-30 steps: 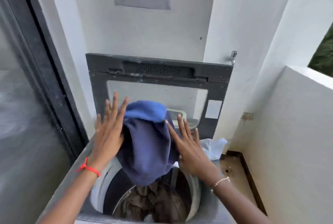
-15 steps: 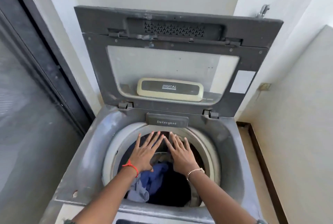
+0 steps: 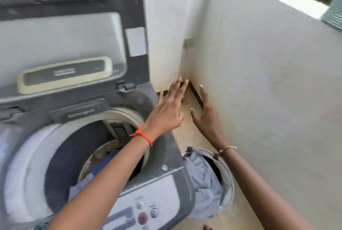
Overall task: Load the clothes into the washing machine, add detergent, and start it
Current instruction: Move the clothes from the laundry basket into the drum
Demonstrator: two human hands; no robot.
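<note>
Both hands empty, fingers spread: left hand (image 3: 169, 108), right hand (image 3: 207, 115). Drop to laundry basket (image 3: 228, 178), gather grey garment (image 3: 201, 179) fully, then lift toward drum (image 3: 103, 157).

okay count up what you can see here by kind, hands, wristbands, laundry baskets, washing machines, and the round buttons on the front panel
Hands: 2, the left hand and the right hand, both open and empty
Wristbands: 2, a red string band and a bead bracelet
Laundry baskets: 1, the basket on the floor
Washing machines: 1, the washer, lid up
Round panel buttons: 3, two silver buttons, one red button
Total: 9
</note>
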